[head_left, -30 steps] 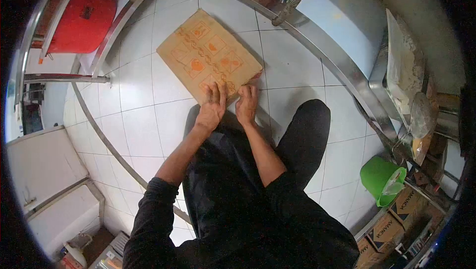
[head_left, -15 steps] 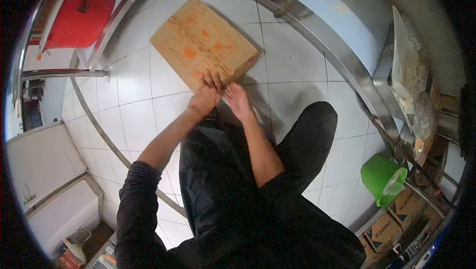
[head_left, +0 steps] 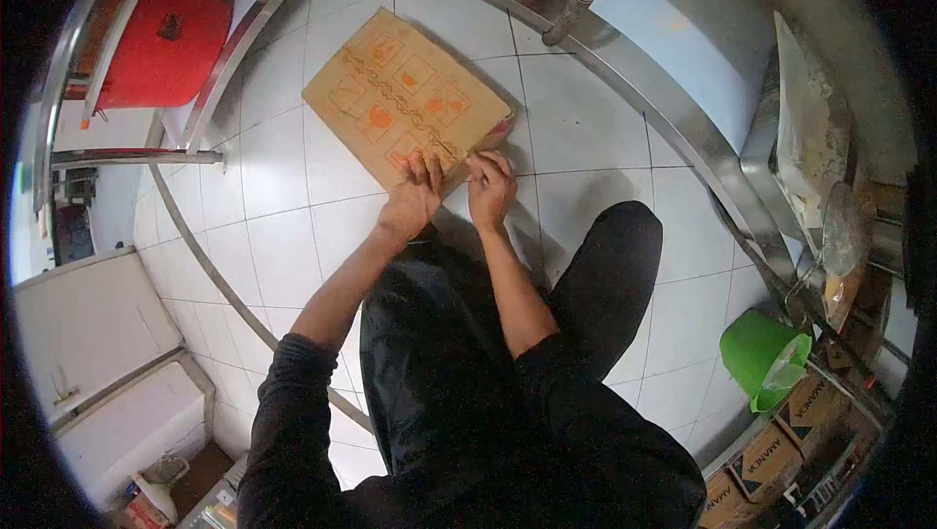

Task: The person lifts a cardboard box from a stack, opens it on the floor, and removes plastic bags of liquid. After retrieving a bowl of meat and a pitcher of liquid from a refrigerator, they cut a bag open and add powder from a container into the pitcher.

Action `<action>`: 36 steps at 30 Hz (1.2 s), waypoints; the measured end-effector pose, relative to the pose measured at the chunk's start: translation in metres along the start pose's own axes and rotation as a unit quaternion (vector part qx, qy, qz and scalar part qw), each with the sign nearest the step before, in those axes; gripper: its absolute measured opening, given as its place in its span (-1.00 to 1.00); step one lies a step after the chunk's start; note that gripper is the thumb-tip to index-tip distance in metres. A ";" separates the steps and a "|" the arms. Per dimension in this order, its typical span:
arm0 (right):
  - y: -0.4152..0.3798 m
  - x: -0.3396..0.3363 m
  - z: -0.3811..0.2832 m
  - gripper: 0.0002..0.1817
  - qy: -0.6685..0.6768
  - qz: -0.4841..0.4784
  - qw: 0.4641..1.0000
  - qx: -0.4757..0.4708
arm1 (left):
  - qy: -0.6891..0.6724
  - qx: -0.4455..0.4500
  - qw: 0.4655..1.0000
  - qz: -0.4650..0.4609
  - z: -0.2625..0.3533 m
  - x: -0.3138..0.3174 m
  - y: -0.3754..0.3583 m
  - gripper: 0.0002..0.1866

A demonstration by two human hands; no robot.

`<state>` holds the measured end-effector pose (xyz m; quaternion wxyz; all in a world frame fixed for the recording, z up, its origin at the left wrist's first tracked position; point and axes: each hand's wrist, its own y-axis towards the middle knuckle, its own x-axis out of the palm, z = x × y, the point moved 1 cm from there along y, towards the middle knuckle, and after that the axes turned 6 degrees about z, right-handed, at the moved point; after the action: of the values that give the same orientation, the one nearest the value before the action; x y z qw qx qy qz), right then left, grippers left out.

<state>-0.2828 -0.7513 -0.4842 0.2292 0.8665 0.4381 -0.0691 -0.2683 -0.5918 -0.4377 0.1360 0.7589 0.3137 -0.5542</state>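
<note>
A brown cardboard box (head_left: 390,90) with orange printed pictures and a wavy line across its top lies on the tiled floor in front of my knees. My left hand (head_left: 415,195) rests on the near edge of its top, fingers stretched out over the cardboard. Beside it, my right hand (head_left: 493,187) is closed, thumb and fingers curled together against the box's near right edge. What is between those fingertips is too small to make out.
A grey hose (head_left: 210,261) runs over the floor at left. A red container (head_left: 171,36) stands on a rack at upper left. To the right are a metal frame (head_left: 683,139), a green bucket (head_left: 761,353) and several cartons (head_left: 766,461).
My right hand has moved right and slightly up along the box edge, its fingers now curled in. My left hand stays on the box. The whole view has shifted slightly.
</note>
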 end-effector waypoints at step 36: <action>0.022 0.006 0.018 -0.64 0.113 -0.210 0.957 0.163 | -0.088 -0.108 0.990 0.036 0.017 0.012 -0.004 -0.38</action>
<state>-0.2606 -0.7668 -0.4948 0.0143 0.7830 0.6157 -0.0876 -0.2815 -0.5945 -0.4540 0.2641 0.6991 0.3305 -0.5765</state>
